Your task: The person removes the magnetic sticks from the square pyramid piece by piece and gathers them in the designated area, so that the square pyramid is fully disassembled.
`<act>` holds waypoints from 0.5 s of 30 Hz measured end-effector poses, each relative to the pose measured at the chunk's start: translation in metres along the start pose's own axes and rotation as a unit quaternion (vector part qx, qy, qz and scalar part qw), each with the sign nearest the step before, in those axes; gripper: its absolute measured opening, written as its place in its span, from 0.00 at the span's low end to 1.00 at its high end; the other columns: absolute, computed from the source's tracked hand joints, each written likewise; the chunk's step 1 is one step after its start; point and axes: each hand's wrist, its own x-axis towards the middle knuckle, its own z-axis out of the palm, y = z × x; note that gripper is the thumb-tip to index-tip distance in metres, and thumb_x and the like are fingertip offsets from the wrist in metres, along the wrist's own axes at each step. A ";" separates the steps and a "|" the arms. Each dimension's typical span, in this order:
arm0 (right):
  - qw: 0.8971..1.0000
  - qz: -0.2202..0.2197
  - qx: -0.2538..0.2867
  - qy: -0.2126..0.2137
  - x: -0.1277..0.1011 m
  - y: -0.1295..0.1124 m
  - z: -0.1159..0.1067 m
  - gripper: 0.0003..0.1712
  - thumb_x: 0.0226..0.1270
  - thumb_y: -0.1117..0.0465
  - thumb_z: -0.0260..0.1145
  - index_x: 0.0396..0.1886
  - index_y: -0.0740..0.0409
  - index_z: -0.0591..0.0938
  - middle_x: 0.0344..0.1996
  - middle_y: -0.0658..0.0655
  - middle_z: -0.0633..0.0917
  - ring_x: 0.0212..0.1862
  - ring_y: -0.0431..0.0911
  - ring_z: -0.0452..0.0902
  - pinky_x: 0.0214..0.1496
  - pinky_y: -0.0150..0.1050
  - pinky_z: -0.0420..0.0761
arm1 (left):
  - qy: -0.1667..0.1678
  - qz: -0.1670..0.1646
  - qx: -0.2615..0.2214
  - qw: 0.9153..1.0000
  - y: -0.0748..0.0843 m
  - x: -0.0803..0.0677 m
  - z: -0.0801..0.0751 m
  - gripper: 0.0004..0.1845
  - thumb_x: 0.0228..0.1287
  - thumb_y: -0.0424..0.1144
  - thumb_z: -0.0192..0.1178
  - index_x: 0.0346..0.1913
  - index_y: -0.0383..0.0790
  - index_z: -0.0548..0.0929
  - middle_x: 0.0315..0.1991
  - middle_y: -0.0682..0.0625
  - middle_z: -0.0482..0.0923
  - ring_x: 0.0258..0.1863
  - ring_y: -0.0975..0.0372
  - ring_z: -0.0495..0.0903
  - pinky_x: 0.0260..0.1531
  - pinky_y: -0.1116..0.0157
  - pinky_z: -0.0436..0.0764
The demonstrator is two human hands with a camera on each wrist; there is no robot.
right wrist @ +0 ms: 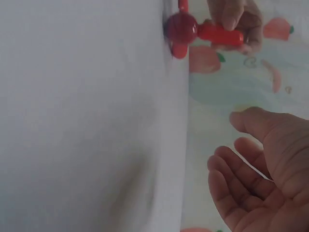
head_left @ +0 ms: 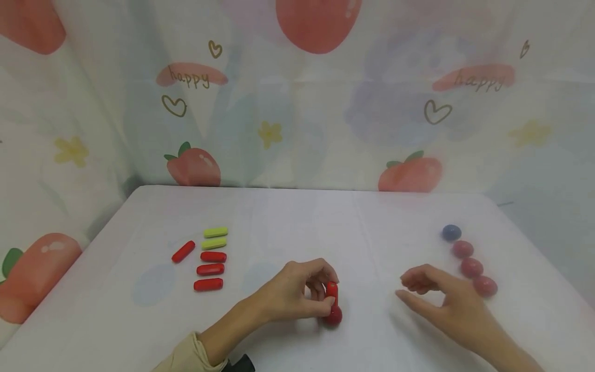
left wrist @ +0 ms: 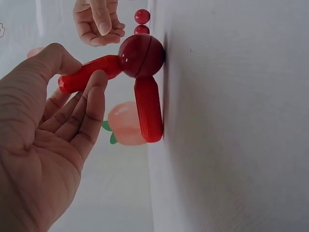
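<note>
My left hand [head_left: 322, 295] pinches a red stick [head_left: 331, 290] that stands up from a red ball [head_left: 332, 316] resting on the white table [head_left: 297, 222]. In the left wrist view the held stick [left wrist: 89, 75] joins the ball [left wrist: 141, 55], and a second red stick [left wrist: 148, 110] runs from the ball flat along the table. My right hand [head_left: 403, 288] hovers to the right of the ball, fingers loosely curled, holding nothing. The right wrist view shows its bare palm [right wrist: 260, 179] apart from the ball [right wrist: 181, 28].
Several loose red sticks [head_left: 210, 269] and two yellow-green sticks [head_left: 215, 232] lie at the left of the table. At the right, a blue ball [head_left: 451, 232] heads a row of three red balls [head_left: 471, 267]. A printed cloth hangs behind.
</note>
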 end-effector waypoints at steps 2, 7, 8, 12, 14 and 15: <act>0.998 -0.037 0.035 -0.034 0.004 -0.011 0.012 0.17 0.55 0.65 0.80 0.42 0.49 0.84 0.34 0.42 0.87 0.35 0.33 0.81 0.41 0.22 0.80 | -0.010 0.001 -0.005 1.000 -0.001 0.000 0.000 0.14 0.58 0.25 0.68 0.46 0.41 0.80 0.35 0.55 0.83 0.33 0.75 0.79 0.37 0.72 0.82; 0.982 -0.100 0.085 -0.134 0.016 -0.028 0.036 0.15 0.63 0.59 0.77 0.47 0.46 0.83 0.35 0.39 0.85 0.35 0.32 0.80 0.39 0.31 0.83 | -0.037 -0.009 0.007 0.999 -0.004 0.002 -0.001 0.14 0.59 0.23 0.68 0.45 0.40 0.82 0.38 0.54 0.85 0.38 0.75 0.79 0.47 0.73 0.82; 0.979 -0.105 0.091 -0.149 0.018 -0.030 0.040 0.15 0.64 0.58 0.76 0.48 0.46 0.83 0.35 0.38 0.85 0.35 0.32 0.81 0.39 0.32 0.83 | -0.042 -0.012 0.014 0.999 -0.005 0.002 -0.002 0.14 0.59 0.23 0.68 0.45 0.40 0.82 0.39 0.54 0.85 0.38 0.75 0.79 0.47 0.74 0.81; 0.971 -0.095 0.108 -0.193 0.025 -0.032 0.051 0.15 0.65 0.54 0.75 0.49 0.44 0.82 0.34 0.37 0.86 0.35 0.32 0.81 0.40 0.33 0.84 | -0.054 -0.028 0.053 0.997 -0.010 0.002 -0.005 0.12 0.60 0.26 0.69 0.44 0.42 0.84 0.42 0.56 0.86 0.39 0.74 0.78 0.48 0.75 0.80; 0.970 -0.089 0.110 -0.199 0.026 -0.034 0.053 0.15 0.65 0.52 0.75 0.49 0.42 0.82 0.33 0.36 0.85 0.34 0.32 0.80 0.40 0.33 0.84 | -0.054 -0.036 0.072 0.995 -0.011 0.002 -0.006 0.10 0.61 0.28 0.70 0.43 0.43 0.85 0.41 0.57 0.85 0.39 0.74 0.77 0.46 0.75 0.80; 0.970 -0.088 0.110 -0.200 0.026 -0.034 0.054 0.15 0.65 0.51 0.75 0.49 0.42 0.82 0.32 0.35 0.85 0.34 0.32 0.80 0.40 0.32 0.83 | -0.053 -0.040 0.080 0.995 -0.012 0.001 -0.007 0.10 0.61 0.28 0.71 0.43 0.43 0.85 0.39 0.58 0.85 0.38 0.74 0.77 0.45 0.76 0.80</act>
